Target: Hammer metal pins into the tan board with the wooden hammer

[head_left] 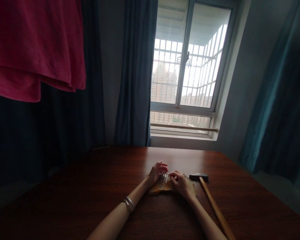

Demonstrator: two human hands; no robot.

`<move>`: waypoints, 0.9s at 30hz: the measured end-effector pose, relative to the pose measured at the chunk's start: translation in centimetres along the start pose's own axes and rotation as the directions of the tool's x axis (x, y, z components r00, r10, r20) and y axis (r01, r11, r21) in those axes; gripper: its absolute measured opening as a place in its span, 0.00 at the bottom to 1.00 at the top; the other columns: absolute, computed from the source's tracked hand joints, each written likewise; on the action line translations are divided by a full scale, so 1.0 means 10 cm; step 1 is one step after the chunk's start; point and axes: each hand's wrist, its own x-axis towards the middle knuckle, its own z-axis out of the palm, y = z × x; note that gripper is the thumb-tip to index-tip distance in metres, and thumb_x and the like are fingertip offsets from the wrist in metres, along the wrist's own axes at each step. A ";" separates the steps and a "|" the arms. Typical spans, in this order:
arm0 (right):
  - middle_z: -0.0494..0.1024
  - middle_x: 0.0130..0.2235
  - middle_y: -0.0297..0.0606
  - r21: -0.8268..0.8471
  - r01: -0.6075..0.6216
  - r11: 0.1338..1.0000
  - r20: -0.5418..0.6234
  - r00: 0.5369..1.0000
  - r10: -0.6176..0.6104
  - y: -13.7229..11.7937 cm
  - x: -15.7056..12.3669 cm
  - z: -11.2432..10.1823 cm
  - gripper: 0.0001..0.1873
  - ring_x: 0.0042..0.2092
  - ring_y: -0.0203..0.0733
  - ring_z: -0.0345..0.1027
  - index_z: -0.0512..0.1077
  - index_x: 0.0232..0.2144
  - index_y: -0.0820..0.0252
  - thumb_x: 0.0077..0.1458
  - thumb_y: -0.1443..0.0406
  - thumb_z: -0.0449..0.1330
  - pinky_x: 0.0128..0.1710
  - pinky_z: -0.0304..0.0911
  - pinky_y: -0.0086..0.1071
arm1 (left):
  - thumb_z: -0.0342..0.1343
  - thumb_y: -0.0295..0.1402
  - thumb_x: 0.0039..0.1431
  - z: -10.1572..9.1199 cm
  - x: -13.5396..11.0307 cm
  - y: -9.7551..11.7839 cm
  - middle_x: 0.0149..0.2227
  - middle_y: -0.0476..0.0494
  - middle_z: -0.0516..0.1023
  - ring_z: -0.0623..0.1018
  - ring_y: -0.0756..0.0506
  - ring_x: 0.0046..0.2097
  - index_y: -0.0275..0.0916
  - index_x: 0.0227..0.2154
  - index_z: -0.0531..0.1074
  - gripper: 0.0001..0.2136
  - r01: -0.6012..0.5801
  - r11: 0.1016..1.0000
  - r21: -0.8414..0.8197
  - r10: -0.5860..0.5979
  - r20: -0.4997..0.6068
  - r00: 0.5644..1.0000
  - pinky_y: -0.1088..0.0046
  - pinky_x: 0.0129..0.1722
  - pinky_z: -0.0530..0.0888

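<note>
A small wooden board [162, 186] studded with several upright nails lies on the dark wooden table [90, 200]. My left hand [157, 170] rests at the board's far left edge, fingers curled loosely over the nails. My right hand [180, 182] lies on the board's right part, fingers pinched together at a nail among the row. Silver bangles [129, 203] circle my left wrist. A hammer [210, 200] with a dark head and long wooden handle lies on the table just right of my right hand, untouched.
A window [187, 66] with a grille stands beyond the table's far edge, flanked by blue curtains [135, 73]. A red cloth [35, 46] hangs at the upper left. A wooden rod [183, 127] runs along the sill.
</note>
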 end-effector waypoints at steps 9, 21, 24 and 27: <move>0.73 0.31 0.34 -0.042 0.048 0.998 0.027 0.999 -0.047 -0.02 -0.04 -0.02 0.08 0.29 0.37 0.65 0.72 0.26 0.52 0.50 0.63 0.53 0.33 0.58 0.29 | 0.50 0.38 0.48 0.05 0.00 -0.03 0.25 0.42 0.74 0.73 0.45 0.31 0.33 0.28 0.73 0.13 -0.050 0.990 0.133 0.062 -0.086 0.994 0.67 0.37 0.67; 0.72 0.29 0.34 -0.030 0.024 0.999 0.008 1.000 -0.024 -0.05 -0.03 -0.04 0.11 0.30 0.38 0.64 0.70 0.26 0.52 0.53 0.58 0.50 0.33 0.58 0.28 | 0.50 0.37 0.47 0.02 0.03 -0.06 0.24 0.43 0.73 0.73 0.46 0.30 0.33 0.28 0.73 0.12 -0.058 0.983 0.176 0.077 -0.099 0.992 0.68 0.35 0.67; 0.72 0.30 0.34 -0.030 0.028 0.999 0.019 0.999 -0.027 -0.04 -0.03 -0.03 0.11 0.29 0.37 0.64 0.70 0.26 0.52 0.53 0.58 0.50 0.33 0.58 0.28 | 0.50 0.37 0.47 0.01 0.03 -0.07 0.24 0.43 0.73 0.73 0.46 0.30 0.33 0.28 0.73 0.12 -0.072 0.983 0.167 0.087 -0.080 0.993 0.69 0.35 0.67; 0.72 0.30 0.34 -0.028 0.037 0.999 0.027 0.999 -0.037 -0.03 -0.02 -0.02 0.11 0.30 0.38 0.64 0.70 0.26 0.52 0.53 0.59 0.50 0.33 0.59 0.28 | 0.50 0.37 0.47 0.00 0.04 -0.08 0.24 0.43 0.74 0.73 0.46 0.30 0.33 0.28 0.73 0.12 -0.077 0.979 0.186 0.094 -0.079 0.992 0.70 0.35 0.67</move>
